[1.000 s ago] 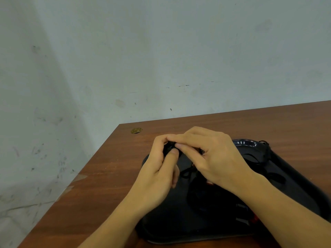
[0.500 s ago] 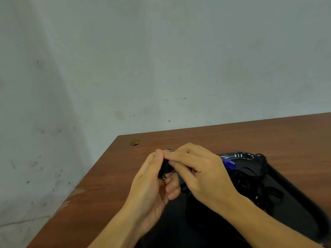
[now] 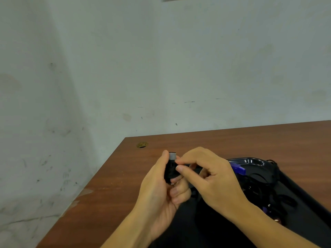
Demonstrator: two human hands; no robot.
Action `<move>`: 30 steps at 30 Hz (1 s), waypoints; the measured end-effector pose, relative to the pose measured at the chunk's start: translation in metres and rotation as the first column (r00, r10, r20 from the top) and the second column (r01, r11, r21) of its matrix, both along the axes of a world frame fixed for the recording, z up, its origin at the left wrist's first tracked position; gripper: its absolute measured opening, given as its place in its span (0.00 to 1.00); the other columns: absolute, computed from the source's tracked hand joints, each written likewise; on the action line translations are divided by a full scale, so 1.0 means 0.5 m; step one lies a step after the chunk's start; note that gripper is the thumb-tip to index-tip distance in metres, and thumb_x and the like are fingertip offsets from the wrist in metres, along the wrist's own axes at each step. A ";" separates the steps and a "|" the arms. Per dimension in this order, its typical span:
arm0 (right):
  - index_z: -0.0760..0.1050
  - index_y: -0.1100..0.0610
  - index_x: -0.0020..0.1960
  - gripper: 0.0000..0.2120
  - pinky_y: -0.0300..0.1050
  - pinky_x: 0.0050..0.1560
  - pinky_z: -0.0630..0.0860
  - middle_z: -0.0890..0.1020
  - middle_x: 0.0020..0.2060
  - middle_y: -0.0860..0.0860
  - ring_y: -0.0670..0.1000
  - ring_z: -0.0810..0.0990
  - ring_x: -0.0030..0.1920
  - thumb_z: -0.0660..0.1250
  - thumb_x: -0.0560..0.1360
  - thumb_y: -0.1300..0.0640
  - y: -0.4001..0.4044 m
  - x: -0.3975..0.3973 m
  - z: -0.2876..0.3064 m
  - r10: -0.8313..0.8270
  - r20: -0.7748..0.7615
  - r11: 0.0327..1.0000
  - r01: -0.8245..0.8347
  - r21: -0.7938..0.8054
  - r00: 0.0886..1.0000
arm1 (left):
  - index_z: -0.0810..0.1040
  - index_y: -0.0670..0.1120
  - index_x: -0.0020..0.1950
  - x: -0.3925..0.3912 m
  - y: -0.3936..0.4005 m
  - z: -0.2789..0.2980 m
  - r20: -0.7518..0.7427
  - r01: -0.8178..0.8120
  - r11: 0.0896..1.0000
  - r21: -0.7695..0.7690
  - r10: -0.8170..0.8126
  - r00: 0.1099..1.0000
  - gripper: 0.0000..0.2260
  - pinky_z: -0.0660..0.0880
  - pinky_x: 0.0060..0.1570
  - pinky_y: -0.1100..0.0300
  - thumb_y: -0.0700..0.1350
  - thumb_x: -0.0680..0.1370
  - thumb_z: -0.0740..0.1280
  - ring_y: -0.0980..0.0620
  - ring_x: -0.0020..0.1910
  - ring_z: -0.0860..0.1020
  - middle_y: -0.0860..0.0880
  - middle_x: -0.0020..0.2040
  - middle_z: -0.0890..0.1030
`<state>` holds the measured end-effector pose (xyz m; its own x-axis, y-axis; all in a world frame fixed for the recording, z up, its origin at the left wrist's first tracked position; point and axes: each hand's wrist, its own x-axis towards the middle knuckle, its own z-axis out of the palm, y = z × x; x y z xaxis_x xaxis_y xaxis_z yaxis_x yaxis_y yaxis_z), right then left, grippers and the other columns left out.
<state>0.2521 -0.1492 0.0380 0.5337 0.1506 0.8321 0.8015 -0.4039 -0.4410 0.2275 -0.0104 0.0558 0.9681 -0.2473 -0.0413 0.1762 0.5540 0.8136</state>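
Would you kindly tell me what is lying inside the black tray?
Black cables and a blue plug lie in the tray; the right hand and forearm cover its left part.

A brown wooden tabletop point(image 3: 232, 140) stands against a pale, scuffed wall point(image 3: 161, 68). On its right part lies 1 glossy black tray point(image 3: 250, 161) holding a tangle of black cables point(image 3: 256, 187), with a purple plastic piece point(image 3: 239, 169) near the tray's far rim. A small brass-coloured fitting point(image 3: 142, 144) sits at the tabletop's far left corner. 2 pale worn patches point(image 3: 86, 192) mark the left edge.
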 end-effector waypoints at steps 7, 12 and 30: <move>0.85 0.54 0.51 0.07 0.39 0.46 0.77 0.82 0.46 0.44 0.45 0.81 0.48 0.69 0.78 0.56 -0.003 0.006 -0.002 -0.024 0.174 0.995 0.040 -0.089 0.984 | 0.68 0.44 0.34 -0.005 0.002 0.003 -0.036 0.014 0.998 -0.068 -0.017 0.999 0.17 0.52 0.20 0.63 0.52 0.78 0.62 0.56 0.22 0.55 0.49 0.30 0.59; 0.86 0.53 0.52 0.08 0.30 0.47 0.73 0.82 0.49 0.43 0.45 0.82 0.51 0.70 0.76 0.54 0.000 0.002 0.000 0.068 0.083 0.996 -0.064 -0.057 0.994 | 0.70 0.43 0.36 -0.005 0.005 0.003 -0.084 -0.032 0.996 -0.088 0.025 0.996 0.16 0.50 0.20 0.65 0.49 0.82 0.57 0.57 0.20 0.55 0.49 0.29 0.59; 0.84 0.46 0.43 0.09 0.34 0.35 0.72 0.85 0.36 0.47 0.43 0.76 0.33 0.75 0.73 0.61 0.000 -0.010 0.001 0.260 -0.372 0.952 -0.173 0.251 0.891 | 0.75 0.42 0.48 -0.003 0.005 0.000 0.082 -0.149 0.979 0.137 0.139 0.987 0.16 0.51 0.24 0.60 0.52 0.84 0.56 0.53 0.22 0.56 0.47 0.29 0.62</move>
